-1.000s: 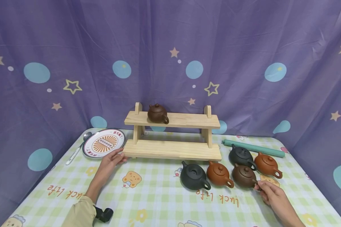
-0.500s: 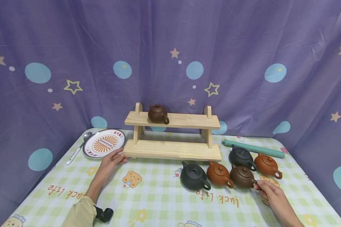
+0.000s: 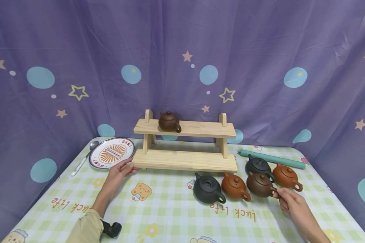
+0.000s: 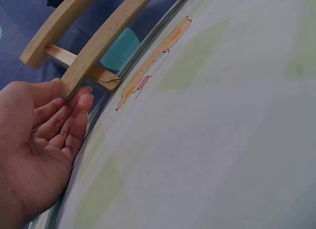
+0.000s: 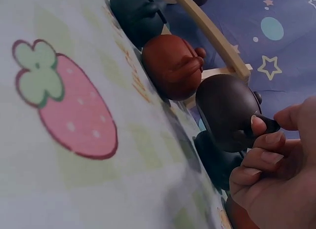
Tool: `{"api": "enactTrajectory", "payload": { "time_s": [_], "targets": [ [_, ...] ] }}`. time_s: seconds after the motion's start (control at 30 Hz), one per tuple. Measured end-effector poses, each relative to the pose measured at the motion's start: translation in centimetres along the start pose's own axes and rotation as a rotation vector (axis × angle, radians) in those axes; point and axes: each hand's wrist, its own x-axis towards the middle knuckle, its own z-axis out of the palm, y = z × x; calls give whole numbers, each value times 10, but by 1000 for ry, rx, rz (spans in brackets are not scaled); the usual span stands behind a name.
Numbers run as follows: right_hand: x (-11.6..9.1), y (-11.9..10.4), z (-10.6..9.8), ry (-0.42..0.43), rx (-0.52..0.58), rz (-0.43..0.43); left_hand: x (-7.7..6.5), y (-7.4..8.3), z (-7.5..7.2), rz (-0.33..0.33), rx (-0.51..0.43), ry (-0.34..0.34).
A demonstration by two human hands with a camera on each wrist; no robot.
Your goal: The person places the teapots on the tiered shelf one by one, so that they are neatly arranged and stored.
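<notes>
With thumb and fingertips my right hand [image 3: 294, 204] pinches the handle of a dark brown teapot [image 3: 260, 185]. In the right wrist view that brown teapot [image 5: 227, 110] hangs a little above the cloth. My left hand [image 3: 119, 173] grips the left end of the lower board of a two-tier wooden shelf [image 3: 185, 160]; the left wrist view shows the thumb above the board edge [image 4: 79, 73] and fingers below. Another brown teapot [image 3: 168, 121] sits on the upper board, toward its left. Beside the held teapot stand an orange-brown teapot [image 3: 234, 186] and a black teapot [image 3: 208, 189].
Behind the held teapot are a second black teapot [image 3: 257, 166] and a second orange-brown teapot [image 3: 286, 176]. A green rolled-up length [image 3: 273, 159] lies at the back right. At left are a patterned plate [image 3: 95, 162] and a spoon [image 3: 80, 165]. A purple curtain [image 3: 182, 50] hangs behind.
The brown teapot in my right hand has first shifted slightly left, then risen off the cloth. My left hand has stayed on the shelf's end.
</notes>
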Motion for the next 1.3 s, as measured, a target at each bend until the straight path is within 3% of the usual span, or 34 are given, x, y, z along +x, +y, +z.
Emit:
{"api": "enactTrajectory", "payload": {
  "time_s": [0.17,0.37,0.67,1.03,1.3],
  "targets": [
    [3,-4,1,-8,13,-38,0,0,0,1,-5,-3],
    [6,-9,1,-47,116,-94,0,0,0,7,-5,-4],
    [12,-18,3,-99,196,-109,0,-1,-1,13,-10,-6],
    [18,-31,11,-172,271,-233,1,-3,-1,24,-22,-8],
    [21,-36,18,-156,297,-202,1,-2,-1,10,-16,-3]
  ]
}}
